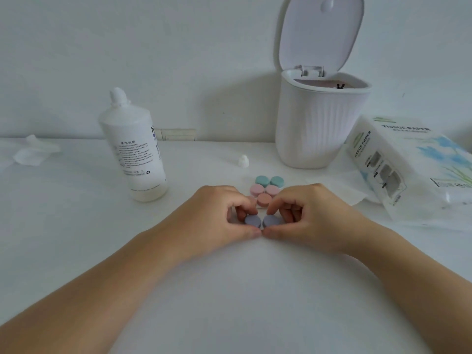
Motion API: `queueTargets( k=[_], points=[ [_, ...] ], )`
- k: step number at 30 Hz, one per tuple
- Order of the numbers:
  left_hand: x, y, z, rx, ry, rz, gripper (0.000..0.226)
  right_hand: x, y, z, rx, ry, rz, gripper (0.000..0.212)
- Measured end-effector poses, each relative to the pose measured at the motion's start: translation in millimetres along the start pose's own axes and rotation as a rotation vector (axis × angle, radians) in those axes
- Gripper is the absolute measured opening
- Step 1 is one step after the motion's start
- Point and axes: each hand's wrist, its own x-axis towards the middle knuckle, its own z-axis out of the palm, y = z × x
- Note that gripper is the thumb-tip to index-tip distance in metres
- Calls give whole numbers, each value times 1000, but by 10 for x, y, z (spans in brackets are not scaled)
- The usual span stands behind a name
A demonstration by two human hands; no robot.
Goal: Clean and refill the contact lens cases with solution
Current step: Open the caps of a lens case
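Note:
A purple contact lens case (262, 221) with two round caps lies on the white table. My left hand (219, 218) pinches its left cap (252, 220) between thumb and fingers. My right hand (311, 213) pinches its right cap (271, 221) the same way. Just behind stand an orange case (264, 199), a pink case (264, 190) and a green case (269, 181), all capped. The white solution bottle (135, 152) stands upright at the left with its nozzle bare. Its small white cap (243, 160) sits on the table behind the cases.
A white bin (316, 129) with its lid up stands at the back right. A tissue paper pack (411, 169) lies to the right, with a loose tissue (339, 185) in front of it. A crumpled tissue (33, 153) lies at the far left.

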Motion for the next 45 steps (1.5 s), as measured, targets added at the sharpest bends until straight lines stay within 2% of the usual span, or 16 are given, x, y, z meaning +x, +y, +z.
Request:
queueTargets(
  k=[4, 9, 12, 21, 26, 28, 32, 36, 40, 43, 45],
  points=[
    [31, 16, -4, -15, -13, -32, 25, -15, 2, 28, 0, 22, -37, 35],
    [33, 47, -26, -19, -62, -62, 22, -7, -21, 8, -18, -47, -115, 31],
    [21, 69, -36, -16, -87, -56, 21, -10, -20, -3, -29, -75, -146, 20],
    [3, 106, -66, -48, -140, -31, 18, -28, -54, -11, -77, -110, -217, 23],
    [-5, 96, -90, -11, -157, -8, 22, -44, -65, -8, -113, -137, -272, 14],
    [-10, 98, -94, -10, -147, -24, 23, -64, -68, -18, -115, -121, -277, 10],
    [-3, 109, -88, -49, -140, -80, 23, -81, -72, -49, -1, -80, -237, 34],
    [10, 128, -79, -65, -147, -97, 24, -55, -96, -24, -12, 0, -159, 27],
    [20, 127, -85, -59, -150, -86, 26, -49, -88, -12, 1, -42, -166, 13],
    [26, 117, -79, -59, -144, -88, 23, -66, -50, -75, 77, -87, -164, 36],
    [31, 113, -72, -55, -142, -89, 23, -51, -48, -67, 73, -56, -134, 26]
  ],
)
